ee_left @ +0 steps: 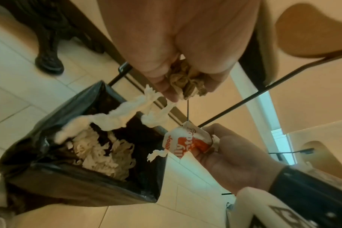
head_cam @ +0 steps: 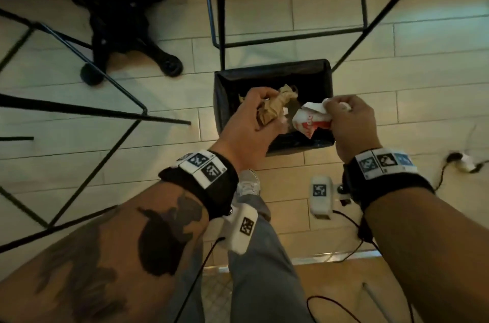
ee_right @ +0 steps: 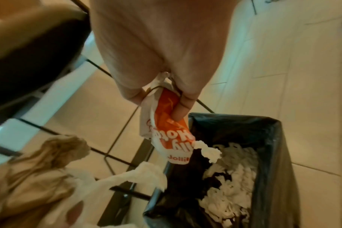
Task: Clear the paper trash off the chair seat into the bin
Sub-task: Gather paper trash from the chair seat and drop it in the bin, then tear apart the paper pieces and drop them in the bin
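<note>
left hand point(head_cam: 248, 116) clutched brown paper wad point(head_cam: 270, 108) above bin point(head_cam: 272, 71) | right hand point(head_cam: 352, 121) gripped red-white wrapper point(head_cam: 312, 120), also over it | tip: imo hold both over the liner's middle before dropping, that white tissue strip point(ee_left: 115, 114) dangled at the rim

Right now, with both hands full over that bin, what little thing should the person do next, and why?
Probably just open both hands. The left hand grips crumpled brown paper and the right hand a red-and-white wrapper, and both hang above the black-lined bin, which already holds paper scraps. A white tissue strand trails from the left hand, so a small shake may help it fall in.
</note>
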Demonstrator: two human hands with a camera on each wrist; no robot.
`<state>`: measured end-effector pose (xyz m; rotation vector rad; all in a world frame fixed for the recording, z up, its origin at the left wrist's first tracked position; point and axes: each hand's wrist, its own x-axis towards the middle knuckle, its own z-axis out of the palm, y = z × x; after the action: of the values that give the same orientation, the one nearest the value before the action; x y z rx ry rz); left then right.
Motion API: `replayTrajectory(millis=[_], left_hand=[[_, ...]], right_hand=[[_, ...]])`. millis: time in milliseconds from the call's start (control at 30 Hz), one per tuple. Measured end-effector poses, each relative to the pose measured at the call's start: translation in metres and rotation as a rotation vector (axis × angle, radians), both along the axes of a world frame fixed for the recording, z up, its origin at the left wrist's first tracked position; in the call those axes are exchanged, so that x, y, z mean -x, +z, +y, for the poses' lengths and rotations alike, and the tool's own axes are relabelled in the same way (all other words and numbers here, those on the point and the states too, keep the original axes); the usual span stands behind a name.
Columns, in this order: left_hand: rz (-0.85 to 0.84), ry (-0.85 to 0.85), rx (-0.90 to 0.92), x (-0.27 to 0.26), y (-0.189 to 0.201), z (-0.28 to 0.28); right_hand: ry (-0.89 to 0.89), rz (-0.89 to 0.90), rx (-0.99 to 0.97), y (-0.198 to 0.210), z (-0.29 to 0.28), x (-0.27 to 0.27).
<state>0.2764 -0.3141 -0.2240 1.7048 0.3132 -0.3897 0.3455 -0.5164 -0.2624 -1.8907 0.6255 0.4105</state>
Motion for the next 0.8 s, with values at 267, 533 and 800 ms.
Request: replayTrajectory(millis=[267, 533, 800], left_hand=[[0.203, -0.243, -0.183, 0.006, -0.072, -0.007], [0.487, -0.210, -0.430, 0.041, -0.060, 0.044], [0.486, -0.060, -0.326, 0.110, 0.034, 0.144]], right_hand=[[-0.092, 0.298, -0.258, -0.065, -0.018, -0.010], [0.086, 0.606, -0.173, -0.055, -0.016, 0.013], [0.610, 0.533, 0.164, 0.002, 0.056, 0.050]])
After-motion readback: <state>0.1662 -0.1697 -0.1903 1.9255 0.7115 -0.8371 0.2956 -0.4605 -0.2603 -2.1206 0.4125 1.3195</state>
